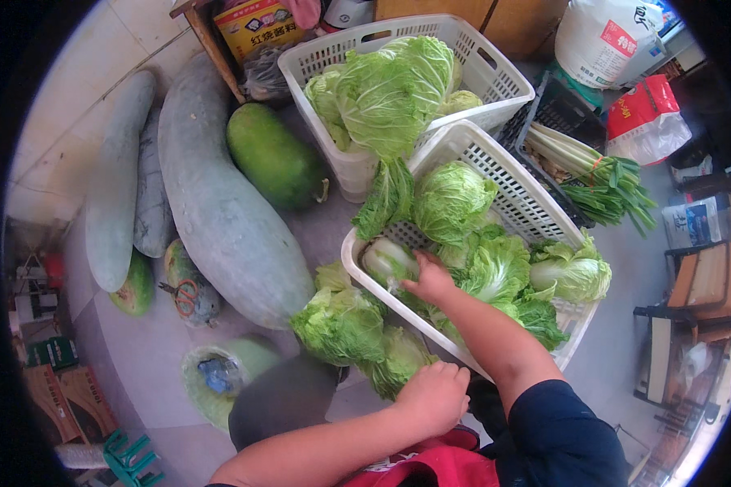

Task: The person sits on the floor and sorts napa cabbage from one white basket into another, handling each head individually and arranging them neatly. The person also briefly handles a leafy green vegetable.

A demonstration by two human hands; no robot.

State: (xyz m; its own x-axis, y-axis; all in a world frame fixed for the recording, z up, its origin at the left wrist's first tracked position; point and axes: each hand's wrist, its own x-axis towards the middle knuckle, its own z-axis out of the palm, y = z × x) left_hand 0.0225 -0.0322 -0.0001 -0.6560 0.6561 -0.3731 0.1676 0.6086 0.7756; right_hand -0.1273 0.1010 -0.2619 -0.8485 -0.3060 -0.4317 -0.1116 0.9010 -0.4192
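Observation:
My right hand (pixel 434 279) reaches into the nearer white plastic crate (pixel 415 318), its spread fingers at the base of a napa cabbage (pixel 391 260); whether they grip it I cannot tell. Around that hand lie a round-headed napa cabbage (pixel 454 198) and loose leafy ones (pixel 493 271). Below the crate, my left hand (pixel 435 399) is curled beside a napa cabbage (pixel 397 359); its fingertips are hidden. Another napa cabbage (pixel 340 325) sits to the left of it, outside the crate. Large leaves (pixel 396 91) top the farther white crate (pixel 317 143).
Large grey winter melons (pixel 219 189) and a green melon (pixel 271 155) lie on the floor at left. Red-handled scissors (pixel 187 297) rest on a smaller melon (pixel 204 310). A black crate (pixel 545 176) holds bundled scallions (pixel 609 176). A cut melon (pixel 204 395) is near my knee.

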